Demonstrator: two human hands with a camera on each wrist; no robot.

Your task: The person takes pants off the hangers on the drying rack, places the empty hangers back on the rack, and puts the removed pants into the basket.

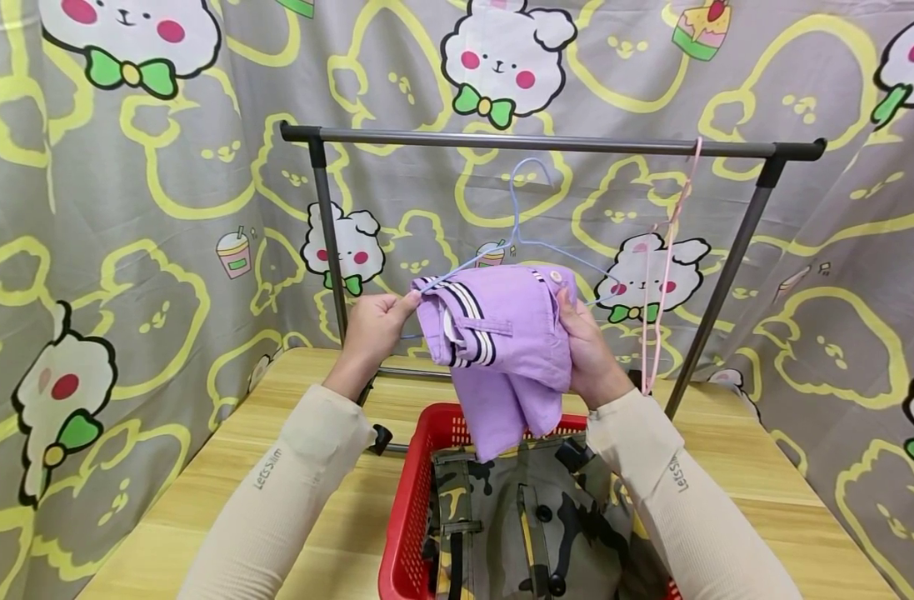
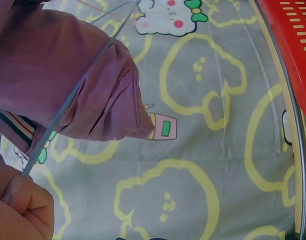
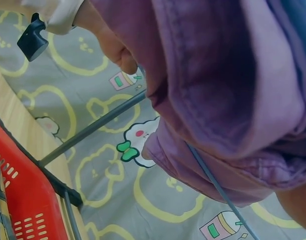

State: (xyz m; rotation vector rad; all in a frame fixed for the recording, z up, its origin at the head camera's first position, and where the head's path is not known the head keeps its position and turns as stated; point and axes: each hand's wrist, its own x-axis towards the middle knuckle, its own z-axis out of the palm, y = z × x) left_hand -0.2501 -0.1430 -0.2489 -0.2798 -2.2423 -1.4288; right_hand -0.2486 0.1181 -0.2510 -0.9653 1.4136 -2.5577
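Observation:
A pair of purple shorts [image 1: 527, 354] with a striped waistband is held up in front of the rack, draped on a thin blue wire hanger [image 1: 516, 227]. At one end of the hanger, my left hand [image 1: 374, 329] pinches the wire beside the waistband; the left wrist view shows the thumb and fingers [image 2: 25, 200] on it. My right hand [image 1: 593, 354] grips the shorts at their buttoned side, thumb in front, the other fingers mostly hidden behind the cloth. The hanger's hook is free, below the bar. In the right wrist view the purple cloth [image 3: 207, 100] covers much of the frame.
A grey metal rack [image 1: 501, 142] stands on the wooden table [image 1: 314, 500], a pink hanger [image 1: 676, 215] hanging at its right end. Below my hands is a red basket [image 1: 404, 517] holding a camouflage garment [image 1: 494, 508]. A patterned curtain [image 1: 187, 167] surrounds the table.

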